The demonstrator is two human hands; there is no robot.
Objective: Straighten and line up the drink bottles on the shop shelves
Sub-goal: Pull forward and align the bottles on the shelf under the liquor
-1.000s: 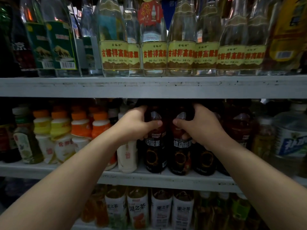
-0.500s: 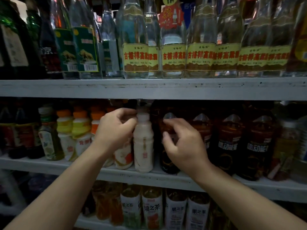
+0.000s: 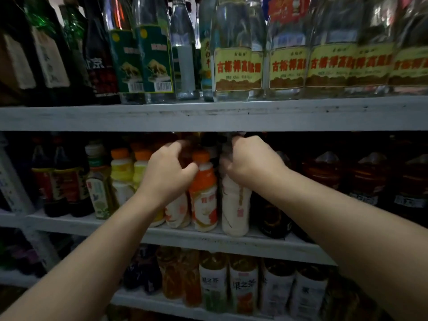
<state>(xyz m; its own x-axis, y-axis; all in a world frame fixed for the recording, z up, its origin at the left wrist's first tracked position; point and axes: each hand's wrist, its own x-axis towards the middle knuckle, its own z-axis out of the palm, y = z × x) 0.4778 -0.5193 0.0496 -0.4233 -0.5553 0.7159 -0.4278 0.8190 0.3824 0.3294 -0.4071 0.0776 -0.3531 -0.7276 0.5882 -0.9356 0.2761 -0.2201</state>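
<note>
Both hands were on the middle shelf (image 3: pixel 208 242). Left hand (image 3: pixel 166 174) was curled over the top of a half-hidden bottle (image 3: pixel 177 212), thumb against the orange-capped bottle (image 3: pixel 203 193) just right of it. Right hand (image 3: pixel 251 164) gripped the neck of the white bottle (image 3: pixel 235 205), cap hidden under the fingers. All three bottles stood upright near the shelf's front edge, side by side. Dark bottles (image 3: pixel 370 179) were to the right, yellow-banded bottles (image 3: pixel 121 172) to the left. Clear bottles (image 3: pixel 231 66) lined the upper shelf (image 3: pixel 208 117).
</note>
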